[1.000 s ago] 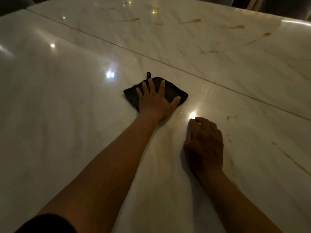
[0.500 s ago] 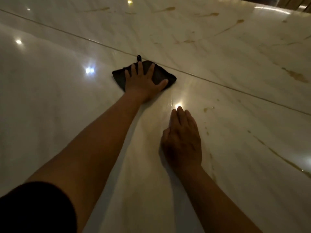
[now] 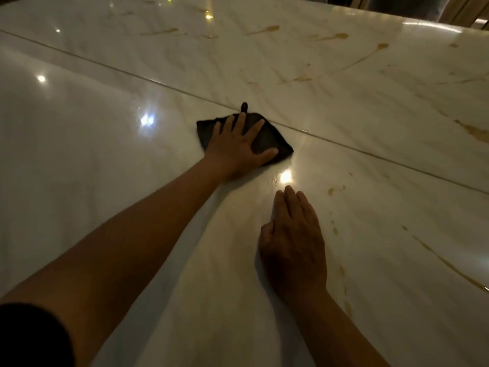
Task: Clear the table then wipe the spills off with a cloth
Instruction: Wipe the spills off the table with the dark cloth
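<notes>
Cloth (image 3: pixel 267 140) pressed flat under left hand (image 3: pixel 238 147), apparently damp.

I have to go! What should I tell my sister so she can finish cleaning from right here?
Left hand: flat, fingers spread, pressing the dark cloth on the table, at the seam.
Right hand: flat on the bare marble, holding nothing.
Done: no dishes in view.
Left: brown spills right of the hands, a long streak near the right edge, and more splashes across the far slab.
</notes>
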Motion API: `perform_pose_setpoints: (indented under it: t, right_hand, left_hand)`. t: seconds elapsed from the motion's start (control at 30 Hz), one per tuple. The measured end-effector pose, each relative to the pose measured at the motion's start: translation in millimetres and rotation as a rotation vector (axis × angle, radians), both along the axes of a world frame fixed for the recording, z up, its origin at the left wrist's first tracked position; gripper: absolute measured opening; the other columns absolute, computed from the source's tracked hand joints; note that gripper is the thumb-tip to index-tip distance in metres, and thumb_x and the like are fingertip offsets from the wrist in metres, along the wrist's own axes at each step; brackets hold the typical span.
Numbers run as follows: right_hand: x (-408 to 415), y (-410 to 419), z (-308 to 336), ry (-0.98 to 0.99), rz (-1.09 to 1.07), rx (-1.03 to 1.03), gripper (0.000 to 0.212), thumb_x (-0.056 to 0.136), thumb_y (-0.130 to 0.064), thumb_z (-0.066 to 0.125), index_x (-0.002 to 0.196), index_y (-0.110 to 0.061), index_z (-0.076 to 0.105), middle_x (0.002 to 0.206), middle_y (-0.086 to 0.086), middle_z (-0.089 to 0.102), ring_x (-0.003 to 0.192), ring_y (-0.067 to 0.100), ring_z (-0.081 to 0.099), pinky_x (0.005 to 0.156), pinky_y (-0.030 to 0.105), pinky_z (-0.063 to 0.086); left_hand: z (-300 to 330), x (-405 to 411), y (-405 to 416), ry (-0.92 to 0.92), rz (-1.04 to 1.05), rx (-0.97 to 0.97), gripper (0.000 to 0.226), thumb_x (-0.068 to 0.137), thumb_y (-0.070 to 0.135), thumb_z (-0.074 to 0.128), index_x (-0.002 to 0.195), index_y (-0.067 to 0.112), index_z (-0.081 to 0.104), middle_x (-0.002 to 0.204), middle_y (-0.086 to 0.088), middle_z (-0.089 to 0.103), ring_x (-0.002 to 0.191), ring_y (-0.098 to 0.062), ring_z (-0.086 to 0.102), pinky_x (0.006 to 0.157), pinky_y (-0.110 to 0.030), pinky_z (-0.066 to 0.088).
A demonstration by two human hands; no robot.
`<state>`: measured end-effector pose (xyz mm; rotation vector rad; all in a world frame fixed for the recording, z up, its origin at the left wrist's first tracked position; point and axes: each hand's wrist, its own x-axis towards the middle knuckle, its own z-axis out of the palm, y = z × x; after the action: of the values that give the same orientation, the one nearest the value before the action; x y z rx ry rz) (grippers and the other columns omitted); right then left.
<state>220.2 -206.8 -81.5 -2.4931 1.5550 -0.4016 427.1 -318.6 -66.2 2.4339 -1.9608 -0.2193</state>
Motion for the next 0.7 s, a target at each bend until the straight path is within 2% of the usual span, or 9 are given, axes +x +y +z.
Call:
perform_pose_setpoints:
  t: [0.1,0.2,0.3,0.43,0.57,0.63,0.7]
  right_hand:
    - [0.7,-0.6,1.9,-0.002,-0.001,0.012,0.061,0.095,-0.029,0.034,0.152,-0.007,0.034,0.158,0.014,0.034,0.148,0.028,0.027,0.121,0.039,0.022]
    - [0.5,-0.2,3.2,-0.012,0.0,0.008,0.061,0.095,-0.029,0.033,0.151,-0.007,0.035,0.158,0.013,0.034,0.149,0.027,0.026,0.121,0.037,0.019]
    - [-0.5,-1.8,3.5,-0.051,0.005,0.013,0.062,0.092,-0.027,0.031,0.15,-0.004,0.037,0.157,0.015,0.034,0.148,0.028,0.026,0.122,0.036,0.017]
    - [-0.4,-1.5,-1.8,-0.113,-0.006,-0.066,0.059,0.088,-0.021,0.038,0.14,0.003,0.05,0.148,0.022,0.046,0.14,0.037,0.038,0.119,0.043,0.026]
    - [-0.2,-2.8,0.8,-0.025,0.004,-0.094,0.049,0.089,-0.017,0.043,0.134,-0.001,0.054,0.143,0.018,0.051,0.136,0.035,0.042,0.118,0.045,0.029]
    - [-0.3,-0.6,6.8,0.057,0.031,-0.137,0.041,0.088,-0.016,0.039,0.122,-0.004,0.057,0.133,0.014,0.056,0.126,0.032,0.047,0.111,0.047,0.034]
    - [-2.7,10.2,11.4,0.076,0.082,-0.158,0.037,0.089,-0.013,0.041,0.121,-0.004,0.058,0.133,0.012,0.056,0.127,0.03,0.047,0.11,0.045,0.035]
  left_hand:
    - [1.0,5.2,-31.8,0.03,0.146,0.016,0.094,0.087,0.087,0.018,0.162,0.034,-0.001,0.17,-0.013,-0.008,0.155,-0.036,-0.006,0.124,-0.056,-0.006]
    - [-0.2,1.2,-26.1,0.033,0.163,0.007,0.093,0.089,0.085,0.017,0.162,0.033,-0.002,0.17,-0.013,-0.007,0.156,-0.036,-0.006,0.124,-0.056,-0.006]
    - [-2.4,1.3,34.6,0.054,0.115,-0.019,0.09,0.09,0.084,0.018,0.162,0.034,-0.001,0.17,-0.011,-0.006,0.156,-0.032,-0.006,0.125,-0.053,-0.006]
    - [-5.6,-12.7,159.9,0.061,0.188,-0.042,0.092,0.084,0.086,0.011,0.162,0.038,0.0,0.17,-0.007,-0.006,0.156,-0.028,-0.006,0.125,-0.051,-0.006]
    - [-6.9,-53.2,267.4,0.021,0.199,-0.035,0.09,0.085,0.087,0.004,0.161,0.039,-0.005,0.17,-0.005,-0.011,0.156,-0.027,-0.012,0.125,-0.051,-0.005]
    - [-9.4,-55.6,286.4,0.011,0.19,-0.014,0.092,0.083,0.088,0.002,0.161,0.039,-0.005,0.17,-0.005,-0.011,0.156,-0.028,-0.011,0.125,-0.052,-0.004]
    - [-6.7,-46.6,280.6,0.02,0.193,-0.012,0.093,0.083,0.089,0.005,0.161,0.039,-0.001,0.17,-0.006,-0.008,0.156,-0.03,-0.007,0.125,-0.053,-0.004]
